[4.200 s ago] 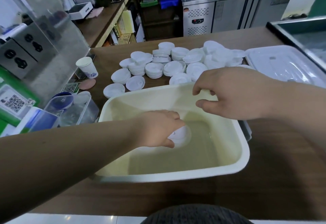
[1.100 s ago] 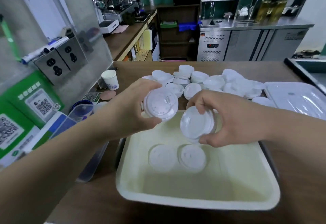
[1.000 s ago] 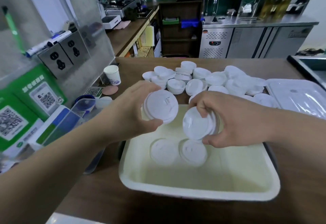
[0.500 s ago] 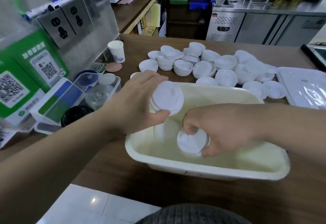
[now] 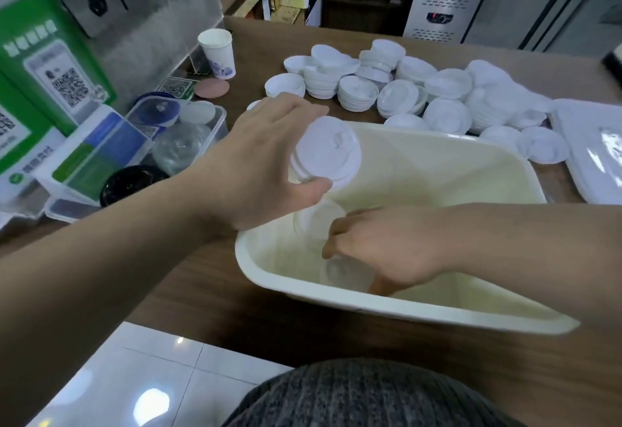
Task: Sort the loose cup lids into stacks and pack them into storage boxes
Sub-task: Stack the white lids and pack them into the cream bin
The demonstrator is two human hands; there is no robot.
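Holding a small stack of white lids (image 5: 325, 152), the left grip (image 5: 262, 157) has its thumb under the stack and its fingers over the top. This stack is up in the air, above the left end of the cream tub (image 5: 454, 171).

The right grip (image 5: 390, 245) is down inside the tub. Its fingers and thumb curl round a second stack of lids (image 5: 346, 273) that sits on the tub's bottom. A third stack (image 5: 314, 221) stands just beside it, nearer the left wall of the tub.

The tub sits on a brown wooden surface (image 5: 188, 278). Behind the tub lies a big pile of lids (image 5: 404, 90), many of them in low stacks and some lying loose.

A paper cup (image 5: 217, 53) stands upright at the far left, with a pink round disc (image 5: 211, 87) near it. A clear box (image 5: 215, 124) with small things in it sits to the left of the tub. A flat clear tray (image 5: 595, 157) lies at the right edge.
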